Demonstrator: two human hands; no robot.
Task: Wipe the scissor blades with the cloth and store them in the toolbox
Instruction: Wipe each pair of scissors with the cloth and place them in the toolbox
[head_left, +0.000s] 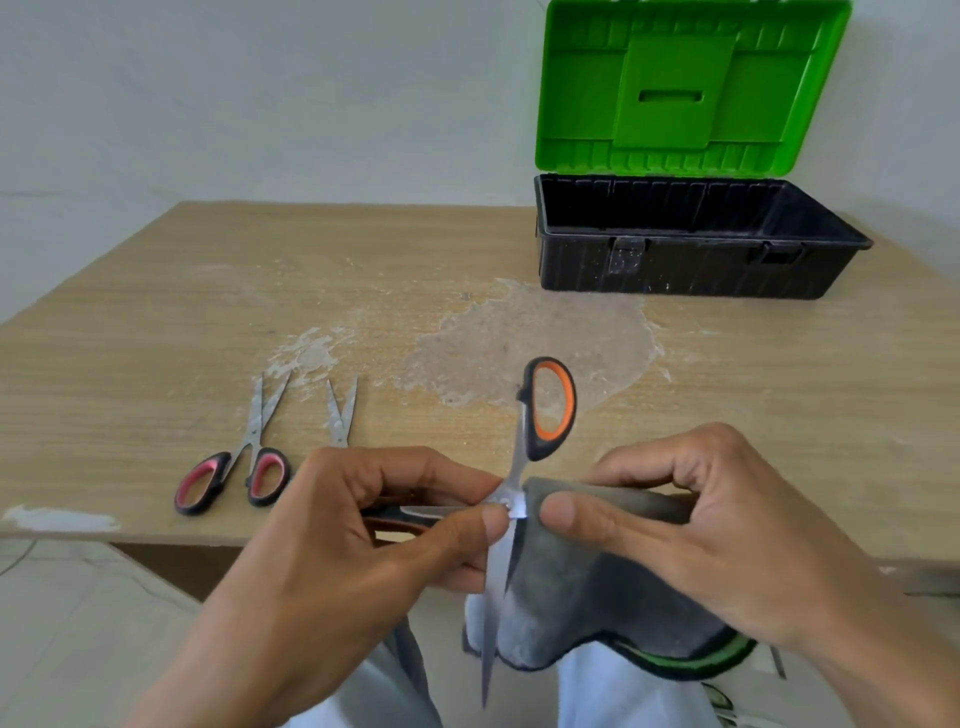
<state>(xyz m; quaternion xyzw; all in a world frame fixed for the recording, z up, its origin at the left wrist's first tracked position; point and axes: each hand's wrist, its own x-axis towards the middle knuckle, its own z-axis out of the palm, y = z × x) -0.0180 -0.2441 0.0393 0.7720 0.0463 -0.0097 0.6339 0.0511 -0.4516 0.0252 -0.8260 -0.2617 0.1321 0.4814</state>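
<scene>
1. Three pairs of scissors: orange-and-black-handled steel scissors (517, 453) in the hands, pink-and-black-handled scissors (252, 441) on the worn wooden table (779, 389), and a third pair (342, 415) beside them with its handles hidden. One grey green-edged cloth (587, 587) and one black plastic toolbox (675, 267), its green lid (675, 93) raised.
2. The left hand (363, 519) pinches the orange pair at the pivot. The right hand (701, 519) grips the cloth against a blade.
3. The held scissors are spread wide at the table's near edge, with one blade pointing down.
</scene>
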